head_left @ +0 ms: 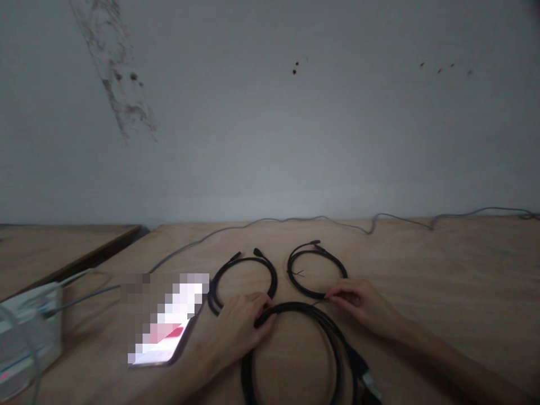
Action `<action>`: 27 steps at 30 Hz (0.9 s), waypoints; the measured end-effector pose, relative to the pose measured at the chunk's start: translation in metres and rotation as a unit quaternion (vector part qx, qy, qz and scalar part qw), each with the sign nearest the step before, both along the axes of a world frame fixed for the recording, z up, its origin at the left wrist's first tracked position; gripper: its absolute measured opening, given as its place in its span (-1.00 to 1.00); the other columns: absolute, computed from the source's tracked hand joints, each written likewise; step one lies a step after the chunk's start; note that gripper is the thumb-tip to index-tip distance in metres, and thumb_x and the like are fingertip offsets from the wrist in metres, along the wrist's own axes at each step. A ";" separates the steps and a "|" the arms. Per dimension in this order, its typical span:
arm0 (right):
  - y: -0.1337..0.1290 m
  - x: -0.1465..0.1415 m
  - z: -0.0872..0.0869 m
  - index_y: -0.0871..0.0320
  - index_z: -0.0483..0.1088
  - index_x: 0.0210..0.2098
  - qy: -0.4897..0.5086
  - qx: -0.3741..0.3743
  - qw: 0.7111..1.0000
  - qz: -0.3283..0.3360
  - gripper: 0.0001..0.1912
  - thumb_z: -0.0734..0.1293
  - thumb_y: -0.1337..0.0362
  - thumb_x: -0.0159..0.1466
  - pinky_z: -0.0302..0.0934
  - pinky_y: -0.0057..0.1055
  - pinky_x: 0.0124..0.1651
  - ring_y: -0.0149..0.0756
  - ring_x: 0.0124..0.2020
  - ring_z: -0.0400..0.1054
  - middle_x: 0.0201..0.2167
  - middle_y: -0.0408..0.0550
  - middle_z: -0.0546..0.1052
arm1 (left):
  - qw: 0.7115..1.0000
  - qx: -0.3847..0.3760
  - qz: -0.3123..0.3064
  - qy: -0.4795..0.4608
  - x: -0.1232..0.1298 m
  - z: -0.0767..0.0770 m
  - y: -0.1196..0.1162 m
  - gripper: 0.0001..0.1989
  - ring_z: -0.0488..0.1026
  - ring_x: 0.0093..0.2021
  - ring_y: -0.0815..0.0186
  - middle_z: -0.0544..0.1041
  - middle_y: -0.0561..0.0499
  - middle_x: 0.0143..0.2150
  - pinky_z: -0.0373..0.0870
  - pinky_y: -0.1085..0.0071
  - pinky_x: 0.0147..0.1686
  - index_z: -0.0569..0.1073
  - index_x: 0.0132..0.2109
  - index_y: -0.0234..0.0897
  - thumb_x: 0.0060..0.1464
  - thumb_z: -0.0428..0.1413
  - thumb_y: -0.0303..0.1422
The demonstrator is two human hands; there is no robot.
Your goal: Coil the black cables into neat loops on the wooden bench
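My left hand (248, 320) is closed round the top of a large black coiled cable (333, 326), thumb and fingers pinching the bundle. A metal plug (369, 382) shows at the coil's lower right, and the frame's bottom edge cuts the coil off. My right hand (358, 301) pinches the end of a thin dark twist tie (318, 302) that runs from the top of this coil. Just behind the right fingertips lies a smaller black cable coil (290, 264), bound with its own tie. Another black cable coil (274, 273) rests behind my left hand, partly covered by it.
A lit phone (169, 349), partly pixelated, lies left of my left hand. At the far left stands a white power strip or box (46, 332) with cords. A thin grey cord (228, 229) runs along the back of the wooden table (442, 270), before a marked wall (270, 140).
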State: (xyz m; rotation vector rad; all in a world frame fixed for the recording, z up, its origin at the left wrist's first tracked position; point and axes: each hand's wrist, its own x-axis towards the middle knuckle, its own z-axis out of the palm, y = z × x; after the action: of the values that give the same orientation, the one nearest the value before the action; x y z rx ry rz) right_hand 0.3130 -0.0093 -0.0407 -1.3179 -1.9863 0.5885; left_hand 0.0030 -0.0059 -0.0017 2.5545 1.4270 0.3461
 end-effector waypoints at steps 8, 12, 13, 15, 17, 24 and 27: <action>0.001 -0.006 -0.011 0.10 0.63 -0.19 0.125 -0.092 0.988 0.005 -0.56 0.35 -0.13 0.29 0.42 -0.30 -0.28 -0.14 -0.30 0.54 -0.22 0.04 0.66 | 1.000 0.008 -0.002 -0.013 -0.004 -0.002 -0.001 -0.80 0.47 -0.26 0.23 0.56 0.01 -0.22 0.26 0.37 -0.28 0.52 -0.14 -0.20 0.26 0.05 -0.25; 0.002 -0.010 -0.021 0.15 0.64 -0.23 0.172 -0.140 0.974 0.043 -0.50 0.37 -0.17 0.25 0.43 -0.28 -0.28 -0.15 -0.34 0.54 -0.28 0.06 0.67 | 1.000 0.014 0.001 -0.022 -0.005 -0.004 -0.001 -0.82 0.48 -0.24 0.23 0.57 0.03 -0.21 0.26 0.37 -0.28 0.52 -0.11 -0.18 0.26 0.05 -0.27; 0.001 -0.011 -0.022 0.16 0.64 -0.23 0.175 -0.143 0.973 0.046 -0.50 0.37 -0.17 0.25 0.43 -0.27 -0.27 -0.14 -0.34 0.55 -0.29 0.06 0.67 | 1.000 0.010 0.000 -0.023 -0.005 -0.003 -0.001 -0.82 0.49 -0.23 0.23 0.57 0.02 -0.20 0.26 0.38 -0.28 0.52 -0.11 -0.18 0.26 0.05 -0.27; 0.000 -0.012 -0.022 0.16 0.63 -0.23 0.176 -0.131 0.975 0.033 -0.53 0.37 -0.14 0.26 0.44 -0.25 -0.25 -0.11 -0.31 0.56 -0.28 0.07 0.67 | 1.000 0.001 0.004 -0.022 -0.003 -0.002 -0.002 -0.82 0.49 -0.21 0.21 0.58 0.02 -0.18 0.27 0.37 -0.26 0.52 -0.10 -0.18 0.26 0.06 -0.26; -0.001 -0.012 -0.020 0.13 0.64 -0.23 0.161 -0.104 0.981 0.016 -0.59 0.38 -0.08 0.27 0.46 -0.20 -0.18 -0.07 -0.23 0.57 -0.25 0.07 0.68 | 1.000 -0.006 0.013 -0.018 -0.002 0.000 -0.002 -0.82 0.50 -0.19 0.20 0.58 0.01 -0.18 0.27 0.36 -0.25 0.52 -0.11 -0.18 0.25 0.07 -0.25; -0.003 -0.011 -0.011 0.09 0.64 -0.24 0.105 -0.050 0.993 -0.021 -0.74 0.39 0.07 0.26 0.48 -0.12 -0.08 -0.01 -0.19 0.59 -0.25 0.07 0.68 | 1.000 -0.001 -0.004 -0.019 -0.002 -0.004 -0.001 -0.83 0.48 -0.21 0.21 0.58 0.03 -0.19 0.25 0.36 -0.25 0.52 -0.13 -0.18 0.24 0.08 -0.26; -0.002 -0.011 -0.012 0.08 0.64 -0.27 0.105 -0.045 0.993 -0.026 -0.74 0.38 0.07 0.26 0.48 -0.12 -0.08 0.00 -0.18 0.59 -0.25 0.06 0.69 | 1.000 0.003 -0.008 -0.025 -0.003 -0.006 0.001 -0.84 0.48 -0.22 0.22 0.56 0.03 -0.22 0.24 0.38 -0.27 0.51 -0.17 -0.19 0.24 0.08 -0.26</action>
State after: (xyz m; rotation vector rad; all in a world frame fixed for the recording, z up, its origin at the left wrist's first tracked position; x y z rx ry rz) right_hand 0.3016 -0.0109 -0.0530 -1.3002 -1.7676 0.7671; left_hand 0.0004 -0.0046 -0.0079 2.5413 1.3909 0.4083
